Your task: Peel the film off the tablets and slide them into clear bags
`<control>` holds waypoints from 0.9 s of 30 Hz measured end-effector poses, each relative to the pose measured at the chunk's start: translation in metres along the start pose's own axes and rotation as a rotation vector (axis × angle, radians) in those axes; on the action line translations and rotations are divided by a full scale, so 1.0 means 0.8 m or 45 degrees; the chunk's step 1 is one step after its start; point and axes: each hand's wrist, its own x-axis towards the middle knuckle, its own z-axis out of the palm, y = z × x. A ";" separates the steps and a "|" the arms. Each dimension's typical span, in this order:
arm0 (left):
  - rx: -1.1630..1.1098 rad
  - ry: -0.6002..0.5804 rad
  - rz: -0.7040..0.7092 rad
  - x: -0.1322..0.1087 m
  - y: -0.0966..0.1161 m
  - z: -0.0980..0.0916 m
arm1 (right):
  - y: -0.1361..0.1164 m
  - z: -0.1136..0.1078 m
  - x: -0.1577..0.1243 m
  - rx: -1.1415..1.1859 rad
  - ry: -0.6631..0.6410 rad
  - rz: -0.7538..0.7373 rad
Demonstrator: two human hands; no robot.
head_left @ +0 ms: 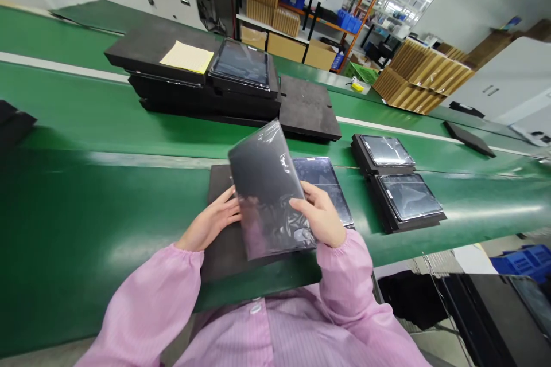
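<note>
A dark tablet in clear plastic film is held up, tilted, above a black foam pad. My right hand grips its right edge, thumb on the face and fingers behind. At the left edge, my left hand supports the tablet with its fingertips, which are partly hidden. Another tablet, screen up, lies just behind on the right, partly covered by the held one.
Two tablets lie on black foam trays to the right on the green conveyor belt. Behind stands a stack of black foam with a tablet and a yellow paper on top. Cardboard dividers stand at far right.
</note>
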 end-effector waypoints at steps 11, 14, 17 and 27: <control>0.119 0.364 0.032 -0.046 -0.026 0.003 | -0.006 0.059 -0.039 -0.689 -0.513 -0.328; 0.266 0.473 0.081 -0.036 -0.032 -0.005 | 0.024 0.025 -0.037 -0.624 -0.161 -0.177; 0.464 0.446 0.132 -0.025 -0.034 -0.010 | 0.058 -0.027 -0.035 -0.714 0.201 -0.039; 1.500 0.950 0.467 -0.077 -0.024 -0.030 | 0.155 -0.139 -0.070 -1.122 0.869 0.337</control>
